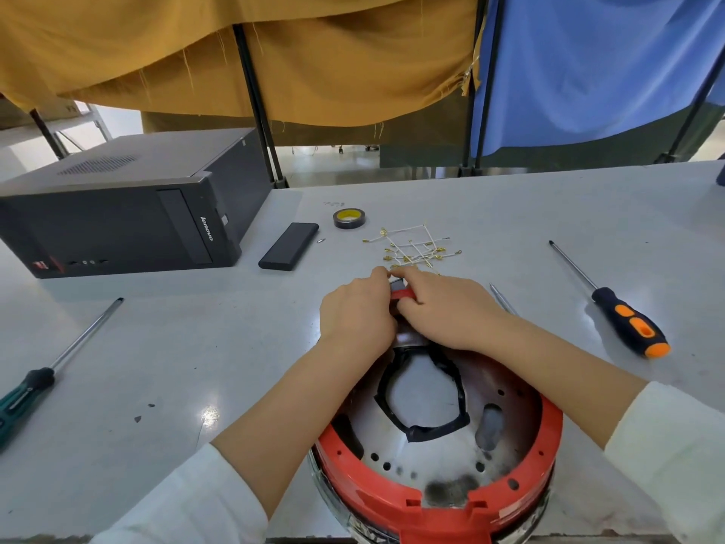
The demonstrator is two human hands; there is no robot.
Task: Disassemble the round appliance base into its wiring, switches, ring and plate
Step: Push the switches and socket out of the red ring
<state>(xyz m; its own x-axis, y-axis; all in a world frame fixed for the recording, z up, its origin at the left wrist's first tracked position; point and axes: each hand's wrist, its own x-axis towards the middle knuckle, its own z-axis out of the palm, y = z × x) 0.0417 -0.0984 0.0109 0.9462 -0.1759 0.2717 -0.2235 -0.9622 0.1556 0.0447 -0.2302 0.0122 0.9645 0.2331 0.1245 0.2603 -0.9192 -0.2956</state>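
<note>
The round appliance base with a red plastic ring [549, 437] stands at 6 o'clock, at the near edge of the grey table [196, 347]. Inside the ring lies a silver metal plate [431, 457] with small holes and dark burn marks, and on it rests a loop of black taped wiring [459, 390].

Both hands meet at the far rim of the base, toward 12 o'clock. The left hand [357, 312] and the right hand [443, 308] have curled fingers, and together they pinch a small red and black switch part [401, 291] between them. The exact grip of each finger is hidden.

Just beyond the hands, at 12 o'clock, lies a pile of white wires with gold terminals [412, 249]. Farther back is a roll of black tape with a yellow core [348, 218], and at 11 o'clock a flat black rectangular case [288, 246]. A black desktop computer tower [125, 202] lies on its side at 10 o'clock.

There are 3 screwdrivers: 1 with an orange and black handle [627, 320] at 2 o'clock, 1 with a green and black handle [23, 390] at 8 o'clock, and a thin silver shaft [502, 300] just beside the right wrist; its handle is hidden.

Behind the table hang a mustard-yellow cloth [235, 53] and a blue cloth [588, 60].
</note>
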